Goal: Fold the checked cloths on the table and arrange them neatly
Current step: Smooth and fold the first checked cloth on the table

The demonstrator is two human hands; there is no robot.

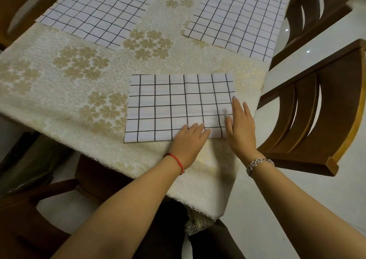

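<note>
Three checked cloths are out right now. The far-left cloth and the far-right cloth are spread flat at the far end of the table, well apart from each other. The near cloth sits close to my edge and is smaller than the other two, so I'd say it's already folded once. Both hands lie flat on its near right corner, fingers straight, gripping nothing. My left hand is on the near edge and my right hand runs along the right edge. Tip for this bit, imo: smooth outward from the crease with flat palms so no wrinkles get trapped. Match the black grid lines at the edges and square up the corners before folding again.
</note>
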